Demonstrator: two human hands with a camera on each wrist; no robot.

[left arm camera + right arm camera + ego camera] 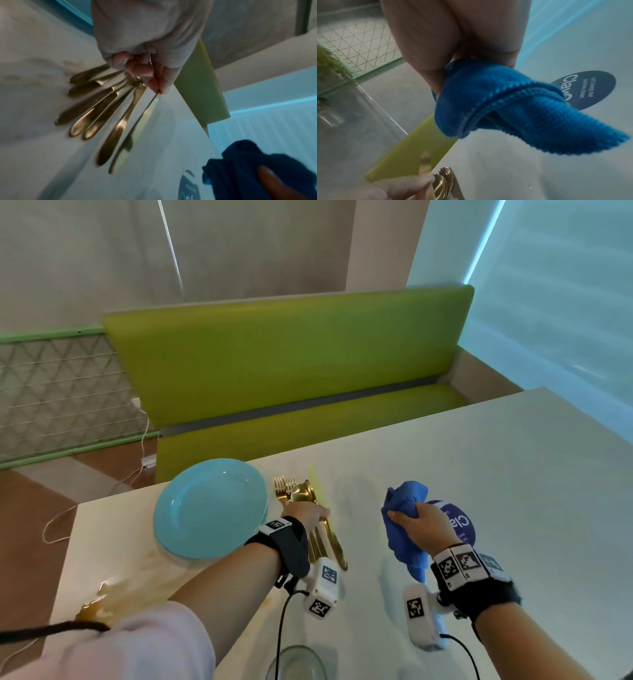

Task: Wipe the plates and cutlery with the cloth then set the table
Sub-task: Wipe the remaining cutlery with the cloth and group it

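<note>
Head view shows the left hand [310,517] gripping the gold cutlery [301,494] mid-shaft near the desk's [479,474] far edge — stiff, slick, prone to fan apart — and the right hand [419,527] clutching the soft, light blue cloth [404,498].

I see a light blue plate [209,508] beside gold cutlery [308,498] on my white table [479,474]. My cloth [404,529] is bright blue, and the round sticker [590,92] dark navy with white lettering. Behind stands a lime-green bench [291,364] and a grey diamond-patterned panel [61,392].

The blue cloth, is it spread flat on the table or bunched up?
Bunched up: the blue cloth is gripped in the right hand, with folds hanging loose.
</note>
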